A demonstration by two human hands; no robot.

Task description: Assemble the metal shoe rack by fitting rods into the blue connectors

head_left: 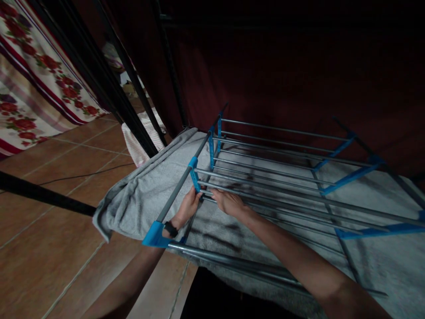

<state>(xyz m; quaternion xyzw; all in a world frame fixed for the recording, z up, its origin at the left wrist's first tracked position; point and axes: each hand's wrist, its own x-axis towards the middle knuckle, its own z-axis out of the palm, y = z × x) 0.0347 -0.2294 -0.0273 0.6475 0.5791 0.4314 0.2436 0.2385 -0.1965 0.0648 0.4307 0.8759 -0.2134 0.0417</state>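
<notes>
1. Workpiece: tubular metal drying rack (pixel 285 190), blue plastic fittings, lying on a grey blanket (pixel 139 195). What supports the blanket is covered; can't tell what it is.
2. Left hand (pixel 189 203): fingers closed in a pinch at the lower end of a blue slotted connector (pixel 194 175) on the near-left part of the rack. Black wristband (pixel 171 228) on that wrist.
3. Right hand (pixel 227 201): fingers curled around a thin metal rod (pixel 206 192) close to its left end. Rod end sits right by the connector; can't tell whether it's seated. Hands are just beside each other.
4. Left side rail (pixel 175 195) runs through that connector, with more blue connectors further back. Blue corner bracket (pixel 154 235) at its near end, left forearm passing behind it.
5. Several rods run crosswise, roughly parallel. Right-side blue bars (pixel 352 178) lie tilted, near the rods' far ends.
6. Left of the blanket: black metal posts (pixel 133 119), striped cloth (pixel 133 141), dark cable (pixel 83 176) on brown floor tiles (pixel 20 248). Floral curtain (pixel 23 124) hangs upper left.
7. Behind the rack: dark red backdrop (pixel 265 75), shadowed; material unclear.
</notes>
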